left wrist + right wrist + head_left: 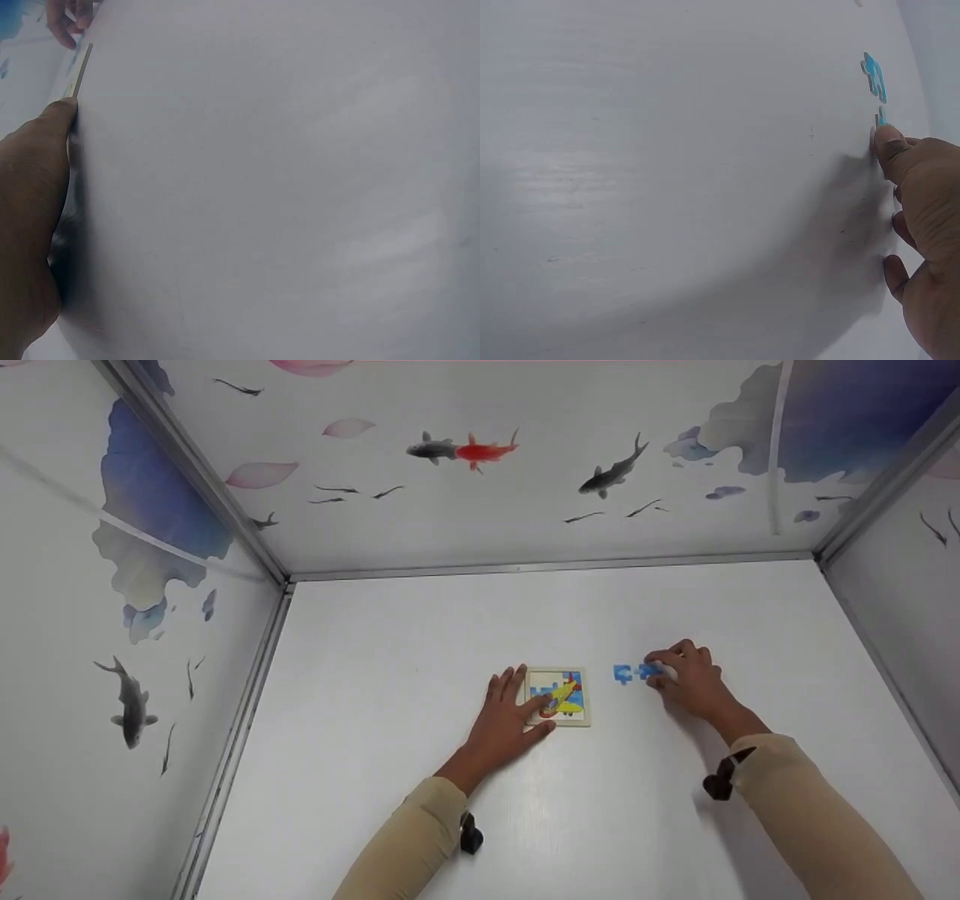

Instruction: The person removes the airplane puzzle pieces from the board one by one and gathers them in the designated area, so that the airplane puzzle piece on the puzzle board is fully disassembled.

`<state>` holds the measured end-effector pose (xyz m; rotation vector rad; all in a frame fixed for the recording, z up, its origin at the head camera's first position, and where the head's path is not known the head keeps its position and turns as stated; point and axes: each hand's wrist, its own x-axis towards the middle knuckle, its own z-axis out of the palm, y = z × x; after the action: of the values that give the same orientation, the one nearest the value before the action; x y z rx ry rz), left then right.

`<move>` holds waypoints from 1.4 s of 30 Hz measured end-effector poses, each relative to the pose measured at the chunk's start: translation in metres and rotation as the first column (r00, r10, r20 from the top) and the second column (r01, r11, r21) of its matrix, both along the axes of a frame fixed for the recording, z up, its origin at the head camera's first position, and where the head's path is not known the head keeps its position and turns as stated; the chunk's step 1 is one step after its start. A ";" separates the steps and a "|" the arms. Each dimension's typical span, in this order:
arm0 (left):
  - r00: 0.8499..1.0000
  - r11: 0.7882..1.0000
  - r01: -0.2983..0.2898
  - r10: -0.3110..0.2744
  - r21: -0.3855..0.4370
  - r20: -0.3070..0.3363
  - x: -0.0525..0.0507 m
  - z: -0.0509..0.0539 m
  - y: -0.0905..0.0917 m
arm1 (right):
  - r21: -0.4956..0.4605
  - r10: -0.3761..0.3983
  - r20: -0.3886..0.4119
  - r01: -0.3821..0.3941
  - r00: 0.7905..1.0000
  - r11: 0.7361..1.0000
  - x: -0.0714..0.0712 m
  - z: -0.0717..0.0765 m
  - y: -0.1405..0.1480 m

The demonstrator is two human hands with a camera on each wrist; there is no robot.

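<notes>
A small square jigsaw puzzle in a pale wooden frame (588, 706) lies on the table, with a yellow airplane on blue in it and a bare patch at its upper left. My left hand (501, 724) rests over its left side, fingers spread and one finger across the picture. To the right of the puzzle, my right hand (691, 684) pinches a blue puzzle piece (643, 670) between thumb and fingers, low at the tabletop. Just left of that piece lies another blue puzzle piece (622, 673). In the right wrist view the held piece is mostly hidden by the thumb.
The white table (390, 660) is bounded by a back wall (525, 510) and side walls printed with fish and petals. Metal strips (517, 569) run along the seams. Dark wrist devices (718, 786) sit at both sleeves.
</notes>
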<state>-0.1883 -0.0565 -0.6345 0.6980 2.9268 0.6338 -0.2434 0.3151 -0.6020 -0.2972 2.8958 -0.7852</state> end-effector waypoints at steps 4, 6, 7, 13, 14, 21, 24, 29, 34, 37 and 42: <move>1.000 1.000 -0.004 0.004 0.007 0.003 -0.001 -0.003 0.000 | 0.003 -0.008 -0.003 0.008 1.000 1.000 -0.004 0.003 -0.009; 1.000 1.000 -0.006 0.006 0.013 -0.001 -0.001 -0.003 -0.001 | 0.012 -0.008 0.000 0.008 1.000 1.000 -0.005 0.004 -0.017; 1.000 1.000 -0.006 0.006 0.015 -0.002 -0.001 -0.004 -0.001 | 0.013 -0.005 0.003 0.005 1.000 1.000 -0.006 0.005 -0.022; 1.000 1.000 -0.009 0.009 0.016 0.007 -0.002 -0.004 -0.001 | -0.011 0.038 0.004 -0.038 0.999 0.999 -0.005 0.011 -0.057; 1.000 1.000 -0.010 0.010 0.012 0.011 -0.002 -0.004 -0.001 | -0.011 0.050 -0.001 -0.050 0.999 0.999 -0.005 0.012 -0.063; 1.000 1.000 -0.012 0.012 -0.006 0.000 -0.002 -0.008 -0.001 | -0.011 0.144 -0.047 -0.145 0.988 0.989 -0.005 0.008 -0.096; 1.000 1.000 -0.012 0.012 -0.008 -0.006 -0.002 -0.010 0.000 | 0.002 0.167 -0.052 -0.167 0.985 0.986 -0.004 0.004 -0.106; 1.000 1.000 -0.017 0.017 -0.008 -0.003 -0.001 -0.009 0.000 | 0.024 0.177 -0.048 -0.176 0.983 0.984 -0.005 0.000 -0.116; 0.999 0.999 -0.014 0.013 -0.030 -0.032 -0.001 -0.006 0.000 | 0.048 0.182 -0.068 -0.179 0.981 0.983 -0.005 -0.001 -0.121; 0.999 0.999 -0.011 0.009 -0.043 -0.047 -0.001 -0.005 0.000 | 0.051 0.178 -0.077 -0.174 0.981 0.983 -0.005 -0.001 -0.122; 0.998 0.999 -0.006 0.003 -0.041 -0.057 -0.003 -0.007 0.001 | 0.054 0.163 -0.063 -0.160 0.985 0.986 -0.006 0.000 -0.124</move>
<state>-0.1910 -0.0554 -0.6418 0.7174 2.9853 0.5609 -0.2490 0.1908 -0.6016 -0.5560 2.9009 -0.6898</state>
